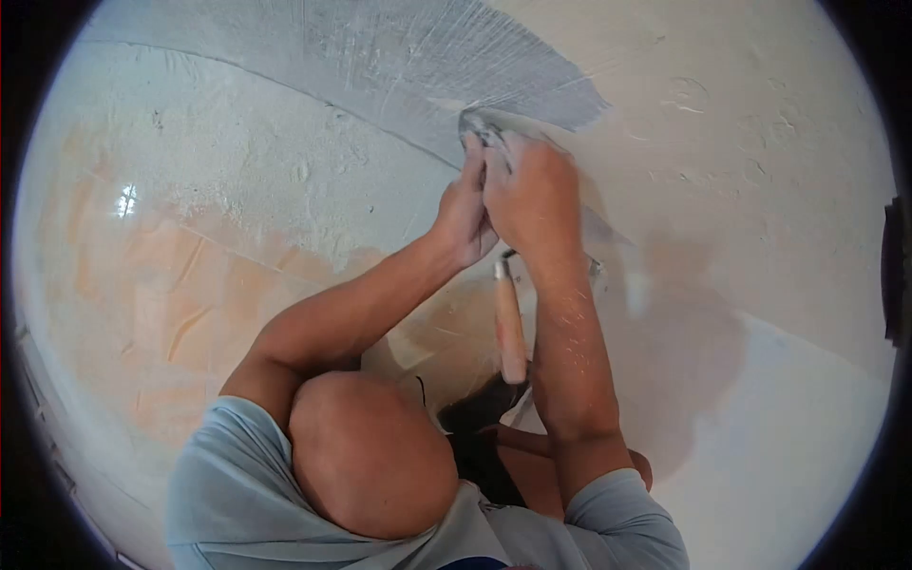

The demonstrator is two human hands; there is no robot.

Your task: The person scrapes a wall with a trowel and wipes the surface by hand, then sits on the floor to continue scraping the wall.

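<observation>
Both hands are up together against the wall [760, 142], near top centre of the view.

Left hand [463, 214]: fingers curled and pointing upward, fingertips pressed onto the top edge of a metal trowel blade [480, 123]. The hand is closed around the blade edge, not spread; the palm side is hidden.

Right hand [532, 195]: back of the hand toward the camera, fingers folded down over the same blade, just beside and touching the left hand. The grip looks tight, though the fingertips are out of sight behind the knuckles.

Trowel: the blade lies flat or nearly flat on the wall, mostly covered by the two hands; only a grey sliver shows above the fingers and a corner to the right of the right wrist. A wooden handle [509, 321] hangs down below the hands, between the two forearms; neither hand holds it.

Wall surface: a darker grey, wet-looking band of plaster [427, 57] fans out up and left from the blade, with fine streak lines in it. To the right the wall is pale and dry-looking, with faint marks.

Floor [171, 285] at left: orange-tan tiles dusted with white powder.

The person's bare knee [370, 456] sits at bottom centre, with a light blue sleeve [627, 518] at lower right.

No containers are in view.
</observation>
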